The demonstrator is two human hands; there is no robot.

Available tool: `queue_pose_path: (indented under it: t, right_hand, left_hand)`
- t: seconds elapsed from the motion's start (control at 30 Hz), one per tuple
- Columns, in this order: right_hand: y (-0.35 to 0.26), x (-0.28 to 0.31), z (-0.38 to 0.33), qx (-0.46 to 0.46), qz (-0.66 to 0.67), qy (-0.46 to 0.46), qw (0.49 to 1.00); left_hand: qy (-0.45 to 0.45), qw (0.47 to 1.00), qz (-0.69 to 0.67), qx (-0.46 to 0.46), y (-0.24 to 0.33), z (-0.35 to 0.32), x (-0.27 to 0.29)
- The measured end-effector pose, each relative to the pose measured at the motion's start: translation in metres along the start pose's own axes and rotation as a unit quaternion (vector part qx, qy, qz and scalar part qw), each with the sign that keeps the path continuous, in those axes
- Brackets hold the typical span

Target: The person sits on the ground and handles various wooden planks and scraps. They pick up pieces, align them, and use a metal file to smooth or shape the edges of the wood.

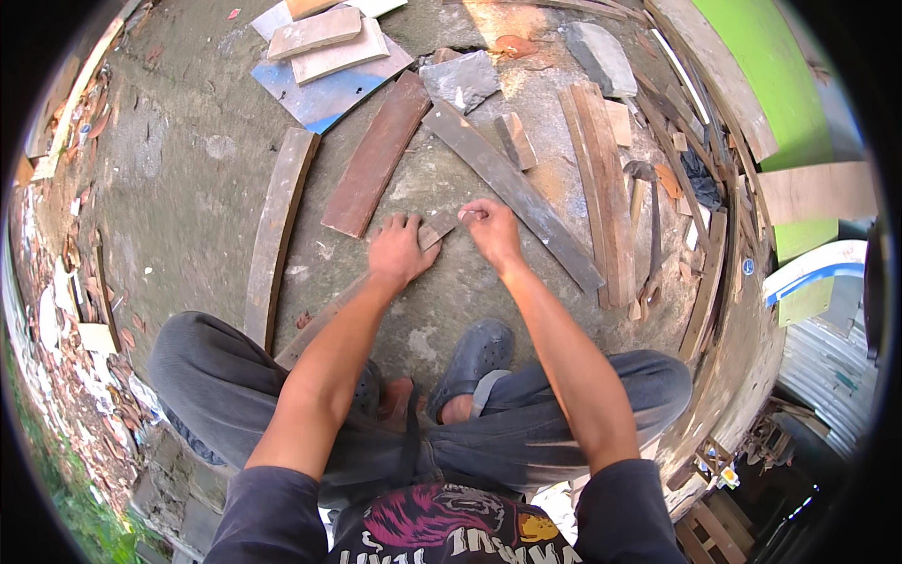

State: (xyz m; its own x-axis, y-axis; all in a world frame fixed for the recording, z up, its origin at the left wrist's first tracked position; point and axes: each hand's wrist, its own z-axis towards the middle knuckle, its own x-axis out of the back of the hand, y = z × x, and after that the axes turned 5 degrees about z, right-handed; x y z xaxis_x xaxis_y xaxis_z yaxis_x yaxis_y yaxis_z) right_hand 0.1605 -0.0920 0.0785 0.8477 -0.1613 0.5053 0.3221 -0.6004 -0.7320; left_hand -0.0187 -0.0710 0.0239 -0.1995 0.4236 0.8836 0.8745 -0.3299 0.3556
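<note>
Nearest the camera is your dark printed shirt (451,526), bottom centre. Mid-frame, a narrow wooden strip (438,228) slants along the ground, probably light, stiff and not slippery; its long edges should give the best hold. Your left hand (401,250) lies over it, fingers slightly spread. Your right hand (492,231), by its upper end, pinches a small object (475,214), too tiny to identify.

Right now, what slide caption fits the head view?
Left hand over a narrow wooden strip, right hand pinching a small thin object near its end.
</note>
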Motion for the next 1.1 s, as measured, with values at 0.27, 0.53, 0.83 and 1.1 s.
queue_pose_path:
  t: [0.27,0.53,0.83,1.1]
  right_hand:
    - [0.035,-0.047,-0.01,0.081,0.064,0.068,0.992]
    - [0.032,-0.044,-0.011,0.116,0.052,0.025,0.992]
    - [0.027,-0.041,-0.009,0.108,0.011,0.009,0.994]
    - [0.029,-0.039,0.002,0.077,0.01,0.007,0.997]
  left_hand:
    - [-0.054,0.998,-0.027,0.003,-0.004,0.004,0.001]
    - [-0.006,1.0,-0.014,-0.017,-0.006,0.006,-0.003]
    - [-0.04,0.999,-0.029,-0.001,-0.005,0.007,-0.001]
    - [-0.047,0.998,-0.03,0.0,-0.004,0.007,0.001]
